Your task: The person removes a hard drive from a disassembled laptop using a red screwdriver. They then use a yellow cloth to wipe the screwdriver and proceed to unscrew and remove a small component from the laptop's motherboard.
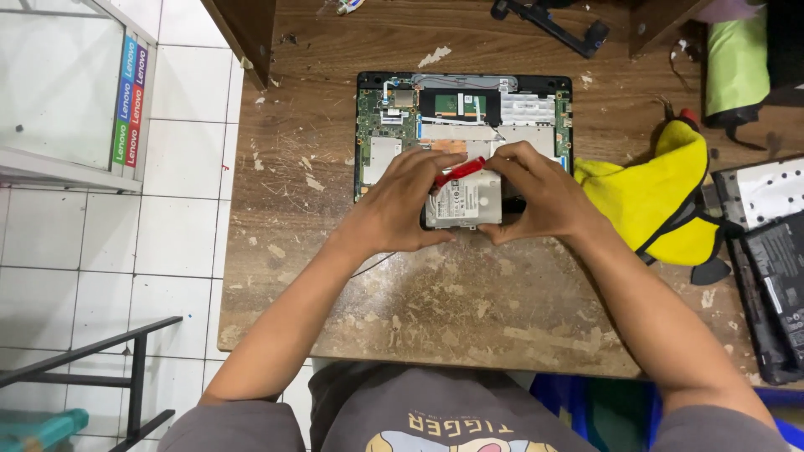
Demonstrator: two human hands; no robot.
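Both hands on a hard drive (463, 202) over an opened laptop (394, 109).
Left hand (402, 201) curled, gripping drive's edge; right hand (532, 197) pinching red screwdriver (459, 171), fingers closed around drive.

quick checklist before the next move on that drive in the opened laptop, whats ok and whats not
1. Both hands on the drive: left hand and right hand flank the silver hard drive - ok.
2. Tool at hand: red-handled screwdriver lies across the drive's top edge, between the fingers - ok.
3. Opened laptop lies flat on the wooden table - ok.
4. Drive screws out: hidden by the fingers - cannot tell.
5. Drive connector free: covered - cannot tell.
6. Yellow cloth apart from the laptop's boards - ok.
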